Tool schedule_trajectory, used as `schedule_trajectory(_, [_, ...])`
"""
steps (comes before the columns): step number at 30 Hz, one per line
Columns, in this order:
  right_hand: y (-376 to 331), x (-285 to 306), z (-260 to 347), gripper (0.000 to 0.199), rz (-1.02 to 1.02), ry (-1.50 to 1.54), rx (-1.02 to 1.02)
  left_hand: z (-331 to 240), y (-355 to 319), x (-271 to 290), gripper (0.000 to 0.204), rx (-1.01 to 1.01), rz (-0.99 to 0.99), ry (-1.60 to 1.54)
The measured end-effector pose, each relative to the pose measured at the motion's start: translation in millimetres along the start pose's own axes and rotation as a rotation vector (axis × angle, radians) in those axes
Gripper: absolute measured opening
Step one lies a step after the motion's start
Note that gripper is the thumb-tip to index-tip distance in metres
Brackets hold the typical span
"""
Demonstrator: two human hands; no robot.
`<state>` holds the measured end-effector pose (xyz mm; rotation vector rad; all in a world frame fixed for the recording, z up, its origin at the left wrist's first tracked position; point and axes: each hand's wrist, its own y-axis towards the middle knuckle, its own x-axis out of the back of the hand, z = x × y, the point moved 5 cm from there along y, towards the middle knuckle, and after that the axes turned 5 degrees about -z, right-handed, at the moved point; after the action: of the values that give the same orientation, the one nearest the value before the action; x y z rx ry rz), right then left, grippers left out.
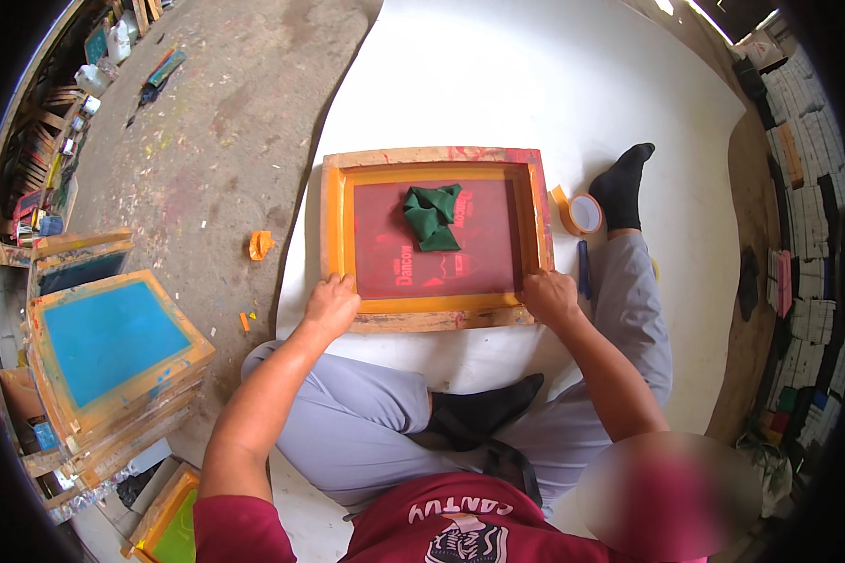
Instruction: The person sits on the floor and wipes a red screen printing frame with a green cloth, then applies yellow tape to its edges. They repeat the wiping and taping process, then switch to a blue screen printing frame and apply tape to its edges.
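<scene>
A wooden screen printing frame (432,321) with dark red mesh lies on the white sheet in front of my crossed legs. Orange-brown tape lines its inner edges, and light red print shows in the mesh. On the mesh rests a crumpled dark green cloth (431,218). My left hand (333,306) is closed over the frame's near left corner. At the near right corner my right hand (550,298) grips the wood in the same way. A roll of orange tape (583,215) sits just right of the frame, by my foot. Beside my right hand lies a slim dark blue tool (584,269).
At the left, wooden screens are stacked, the top one with blue mesh (113,328). A crumpled orange tape scrap (260,245) lies on the stained concrete floor (225,131). Bottles and frames line the far left. Stacked white bundles (810,131) stand along the right.
</scene>
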<state>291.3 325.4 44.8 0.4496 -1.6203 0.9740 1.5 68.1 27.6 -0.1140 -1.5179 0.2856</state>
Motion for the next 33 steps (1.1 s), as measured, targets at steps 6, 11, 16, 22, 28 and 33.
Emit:
schedule_trajectory(6, [7.6, -0.6, 48.3, 0.036, -0.091, 0.518, 0.245, -39.5, 19.1, 22.7, 0.047, 0.049, -0.159, -0.591])
schedule_trajectory(11, [16.7, -19.4, 75.9, 0.049, 0.089, 0.546, 0.327, -78.9, 39.8, 6.5, 0.079, -0.003, 0.087, -0.657])
schedule_trajectory(16, [5.2, 5.6, 70.8, 0.058, 0.162, 0.536, 0.299, -69.5, 34.8, 0.2, 0.070, -0.029, 0.090, -0.634])
schedule_trajectory(22, [-1.0, -2.9, 43.7, 0.067, 0.123, 0.416, 0.262, -42.7, 17.8, -7.9, 0.067, -0.029, 0.048, -0.583])
schedule_trajectory(28, [-3.3, -9.2, 24.0, 0.077, 0.097, 0.353, 0.270, -21.2, 3.5, -11.7, 0.069, -0.021, 0.063, -0.474])
schedule_trajectory(33, [-2.2, -14.0, 20.5, 0.084, 0.223, 0.295, 0.238, -28.2, 6.3, 0.9, 0.081, -0.021, 0.191, -0.311])
